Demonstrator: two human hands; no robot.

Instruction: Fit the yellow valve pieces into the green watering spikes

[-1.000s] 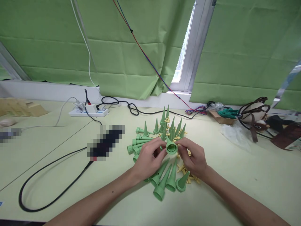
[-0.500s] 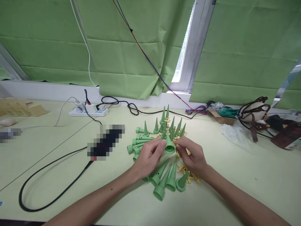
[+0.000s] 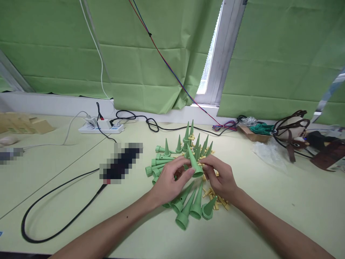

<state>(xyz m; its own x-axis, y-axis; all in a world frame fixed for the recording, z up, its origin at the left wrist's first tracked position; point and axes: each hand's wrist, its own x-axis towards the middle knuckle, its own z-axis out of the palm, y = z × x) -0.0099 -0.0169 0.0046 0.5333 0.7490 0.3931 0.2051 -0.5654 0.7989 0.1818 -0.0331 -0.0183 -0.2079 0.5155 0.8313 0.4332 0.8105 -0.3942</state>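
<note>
My left hand [image 3: 172,180] pinches a green plastic watering spike [image 3: 194,163] between thumb and fingers. Its tip leans up and to the left, and its wide open end faces down toward me. Close against the spike's right side, my right hand [image 3: 219,176] has thumb and fingertips pressed together; what they grip, perhaps a small yellow piece, is too small to make out. Beneath and around both hands are more green spikes, some upright like the one at the back left [image 3: 166,148], others lying flat [image 3: 184,214]. Small yellow valve pieces [image 3: 219,199] lie under my right hand.
A power strip [image 3: 101,127] and a black cable [image 3: 153,124] run along the back wall. To the left lies a blurred dark device [image 3: 121,163] with a looping cord. Clear plastic [image 3: 272,154], a cardboard box [image 3: 252,133] and a bag [image 3: 291,129] sit at right.
The spike in my left hand has turned: its opening faced me before and now points further down, with its side showing. My left thumb has shifted onto its lower part.
</note>
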